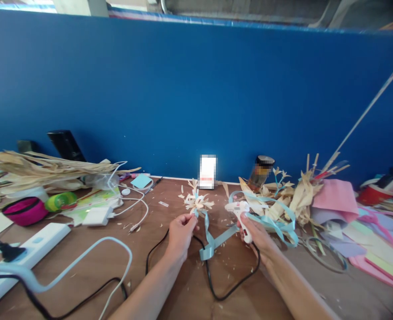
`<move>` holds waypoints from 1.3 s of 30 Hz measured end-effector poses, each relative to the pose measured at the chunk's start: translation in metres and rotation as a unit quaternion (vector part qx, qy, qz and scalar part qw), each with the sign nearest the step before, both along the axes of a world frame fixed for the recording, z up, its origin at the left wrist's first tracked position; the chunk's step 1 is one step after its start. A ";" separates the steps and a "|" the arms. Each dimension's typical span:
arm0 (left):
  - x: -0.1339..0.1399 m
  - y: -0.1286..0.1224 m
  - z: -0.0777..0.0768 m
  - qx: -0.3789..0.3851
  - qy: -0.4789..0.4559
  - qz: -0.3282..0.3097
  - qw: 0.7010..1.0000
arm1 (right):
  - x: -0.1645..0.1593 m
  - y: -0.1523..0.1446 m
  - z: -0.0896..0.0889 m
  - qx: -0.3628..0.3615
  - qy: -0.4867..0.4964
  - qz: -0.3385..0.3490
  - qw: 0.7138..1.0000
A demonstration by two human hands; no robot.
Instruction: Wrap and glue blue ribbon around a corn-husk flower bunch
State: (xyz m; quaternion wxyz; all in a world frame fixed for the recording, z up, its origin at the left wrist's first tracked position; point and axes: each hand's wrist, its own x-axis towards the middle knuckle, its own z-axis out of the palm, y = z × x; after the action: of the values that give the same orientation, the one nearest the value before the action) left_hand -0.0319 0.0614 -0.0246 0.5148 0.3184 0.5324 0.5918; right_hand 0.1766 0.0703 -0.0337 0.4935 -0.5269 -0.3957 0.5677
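Near the middle of the table, my left hand (181, 231) pinches the base of a flower (198, 202) made of pale dried husk strips. A light blue ribbon (207, 229) trails down from the flower's base and loops on the table between my hands. My right hand (254, 231) is wrapped round the handle of a white glue gun (241, 213), its nozzle pointing left toward the flower but apart from it. From the gun's handle a black cord (223, 297) curves across the table below both hands.
A white phone-like screen (207, 172) stands against the blue partition (196, 89). Left lie dried husks (43, 171), a charger (98, 216) and a power strip (39, 249). Right are a jar (261, 171), more husks (303, 193), pink paper (335, 200) and a tape ring (326, 253).
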 end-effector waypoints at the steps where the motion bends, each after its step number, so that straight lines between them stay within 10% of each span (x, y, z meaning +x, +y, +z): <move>1: 0.000 0.000 0.000 0.001 0.001 0.000 1.000 | 0.000 0.000 0.000 0.002 -0.002 0.002 1.000; 39: 0.001 -0.002 0.004 0.001 -0.004 0.006 1.000 | 0.000 0.000 0.003 -0.023 -0.026 -0.009 0.999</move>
State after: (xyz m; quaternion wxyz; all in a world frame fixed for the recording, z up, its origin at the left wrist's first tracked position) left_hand -0.0311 0.0593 -0.0204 0.5130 0.3132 0.5318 0.5966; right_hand 0.1765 0.0702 -0.0308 0.4759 -0.5558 -0.3907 0.5586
